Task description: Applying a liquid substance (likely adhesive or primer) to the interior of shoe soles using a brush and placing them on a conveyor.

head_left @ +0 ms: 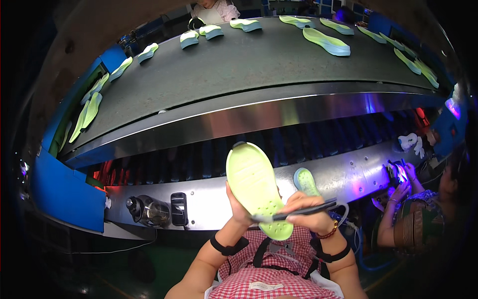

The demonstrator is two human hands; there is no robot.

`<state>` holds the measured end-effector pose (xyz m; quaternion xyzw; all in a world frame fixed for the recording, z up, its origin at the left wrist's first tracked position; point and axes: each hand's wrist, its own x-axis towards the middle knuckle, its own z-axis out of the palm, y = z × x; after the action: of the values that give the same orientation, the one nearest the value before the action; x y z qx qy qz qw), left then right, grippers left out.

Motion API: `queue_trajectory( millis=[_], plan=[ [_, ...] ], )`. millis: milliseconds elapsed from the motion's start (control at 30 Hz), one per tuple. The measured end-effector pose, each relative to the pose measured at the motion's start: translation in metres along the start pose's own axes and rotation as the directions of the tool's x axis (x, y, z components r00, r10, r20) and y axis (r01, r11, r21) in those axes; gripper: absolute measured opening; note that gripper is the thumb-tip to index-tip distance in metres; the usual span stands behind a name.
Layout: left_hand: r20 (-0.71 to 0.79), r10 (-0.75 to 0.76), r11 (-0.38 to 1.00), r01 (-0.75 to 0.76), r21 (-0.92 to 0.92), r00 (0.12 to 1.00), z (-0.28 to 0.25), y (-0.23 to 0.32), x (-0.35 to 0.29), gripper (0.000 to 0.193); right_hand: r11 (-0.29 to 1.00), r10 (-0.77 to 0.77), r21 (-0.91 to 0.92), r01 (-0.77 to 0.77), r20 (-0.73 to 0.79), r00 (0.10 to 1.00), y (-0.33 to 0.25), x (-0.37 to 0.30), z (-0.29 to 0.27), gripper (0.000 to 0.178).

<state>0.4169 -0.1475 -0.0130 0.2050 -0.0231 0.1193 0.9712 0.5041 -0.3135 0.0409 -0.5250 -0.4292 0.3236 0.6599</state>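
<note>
A pale green shoe sole [251, 174] is in my left hand [238, 208], inner face up, with its perforated end toward me. My fingers wrap its left edge, and some are hidden beneath it. My right hand [307, 213] grips a black-handled brush [318, 206] with a thin grey tube running from its back end. The brush's pale tip lies against or just over the sole near the small holes; I cannot tell if it touches. Beyond my right hand, a second sole [305, 182], green with a blue rim, rests on the metal ledge [338, 180].
Several green and blue soles [326, 42] lie along the dark conveyor belt [219, 65]. A clear bottle [152, 211] and a black box-like object [179, 209] stand on the left ledge. At right, a co-worker's hands [401, 189] hold something under violet light. Another person [214, 12] is across the belt.
</note>
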Motion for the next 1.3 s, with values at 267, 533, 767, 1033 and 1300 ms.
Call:
queue_trajectory(
  millis=[267, 533, 767, 1033, 1300],
  plan=[
    [-0.026, 0.293, 0.948, -0.287, 0.136, 0.956, -0.002, 0.004, 0.011, 0.095, 0.948, -0.106, -0.276, 0.160, 0.202, 0.974, -0.012, -0.003, 0.002, 0.024],
    [-0.126, 0.429, 0.903, -0.425, 0.055, 0.894, 0.001, 0.020, 0.009, 0.093, 0.944, -0.045, -0.312, 0.108, 0.201, 0.979, -0.008, -0.010, -0.001, 0.026],
    [-0.129, 0.419, 0.907, -0.411, 0.086, 0.899, 0.013, 0.030, 0.011, 0.095, 0.967, -0.034, -0.237, 0.094, 0.245, 0.969, -0.008, -0.013, -0.009, 0.026],
    [-0.097, 0.435, 0.894, -0.417, 0.165, 0.895, 0.014, 0.038, 0.003, 0.096, 0.976, 0.025, -0.217, 0.019, 0.196, 0.980, -0.010, -0.014, -0.001, 0.025],
    [-0.100, 0.376, 0.925, -0.367, 0.098, 0.921, -0.003, 0.023, -0.001, 0.094, 0.981, 0.050, -0.193, -0.017, 0.166, 0.985, 0.012, -0.022, -0.004, 0.024]
  ],
)
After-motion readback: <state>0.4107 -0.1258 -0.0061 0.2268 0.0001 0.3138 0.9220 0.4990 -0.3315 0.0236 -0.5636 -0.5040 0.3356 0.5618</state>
